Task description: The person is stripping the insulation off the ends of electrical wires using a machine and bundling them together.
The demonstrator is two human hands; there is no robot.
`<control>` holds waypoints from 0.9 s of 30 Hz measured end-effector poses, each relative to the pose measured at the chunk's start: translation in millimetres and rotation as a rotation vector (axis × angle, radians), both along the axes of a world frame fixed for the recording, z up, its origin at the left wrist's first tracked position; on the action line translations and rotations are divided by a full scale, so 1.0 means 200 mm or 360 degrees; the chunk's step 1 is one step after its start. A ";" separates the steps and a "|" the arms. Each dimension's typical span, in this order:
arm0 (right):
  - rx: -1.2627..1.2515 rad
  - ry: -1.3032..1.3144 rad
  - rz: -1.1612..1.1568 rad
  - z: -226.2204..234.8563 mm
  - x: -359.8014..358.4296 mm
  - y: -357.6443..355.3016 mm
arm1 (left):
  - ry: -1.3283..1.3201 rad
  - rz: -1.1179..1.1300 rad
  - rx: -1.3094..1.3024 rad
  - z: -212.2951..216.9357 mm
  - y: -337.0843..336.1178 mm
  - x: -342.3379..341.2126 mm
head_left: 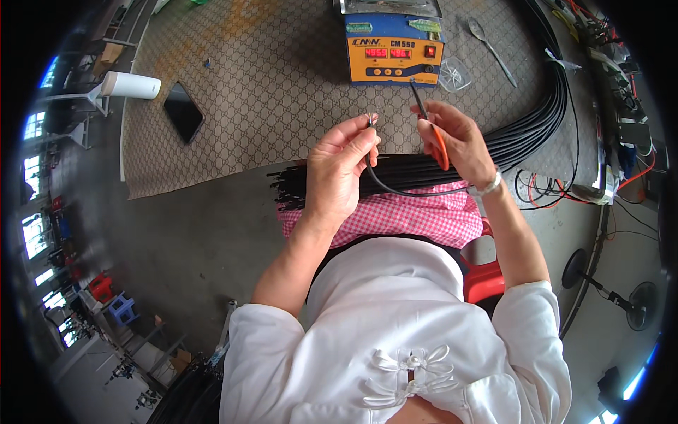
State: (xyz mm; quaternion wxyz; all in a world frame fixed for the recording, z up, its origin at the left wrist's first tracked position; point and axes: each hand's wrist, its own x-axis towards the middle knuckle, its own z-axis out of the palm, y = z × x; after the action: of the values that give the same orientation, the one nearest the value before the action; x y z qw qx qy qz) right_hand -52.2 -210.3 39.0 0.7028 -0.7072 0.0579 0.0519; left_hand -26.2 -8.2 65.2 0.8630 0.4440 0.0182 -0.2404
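Note:
My left hand (333,169) pinches a single black cable (381,185) close to its end, and the short tip pokes up beside the fingertips. From there the cable curves down and to the right, below my right hand (462,145). That hand is closed round a slim tool (442,147) with an orange handle and a narrow dark shaft. The tool's tip points up toward the front of a blue and orange control box (395,63) with red digital displays. Below my hands, a thick bundle of black cables (508,145) lies with its cut ends at the left.
A spoon (492,51) and a small clear plastic dish (454,75) lie right of the box on the patterned table cover (268,85). A phone (183,113) and white tumbler (132,85) are at the left. Pink checked cloth (417,219) covers my lap; a fan (641,305) stands right.

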 end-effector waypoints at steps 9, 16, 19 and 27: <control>0.0388 0.0250 0.0365 0.28 -0.12 0.14 | -0.0143 0.0016 0.0203 0.01 -0.02 -0.03; 0.0345 0.0327 0.0347 0.28 -0.14 0.16 | -0.0137 -0.0010 0.0179 0.03 -0.02 -0.05; 0.0343 0.0354 0.0336 0.27 -0.15 0.16 | -0.0102 0.0009 0.0165 0.04 -0.03 -0.06; 0.0291 0.0359 0.0318 0.29 -0.16 0.16 | -0.0042 -0.0020 0.0153 0.05 -0.03 -0.06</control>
State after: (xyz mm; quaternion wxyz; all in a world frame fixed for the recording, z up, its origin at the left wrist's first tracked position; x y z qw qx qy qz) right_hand -84.5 -178.6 96.6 0.7446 -0.6321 0.0610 0.2056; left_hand -38.4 -14.2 75.5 0.8392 0.4883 0.0156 -0.2389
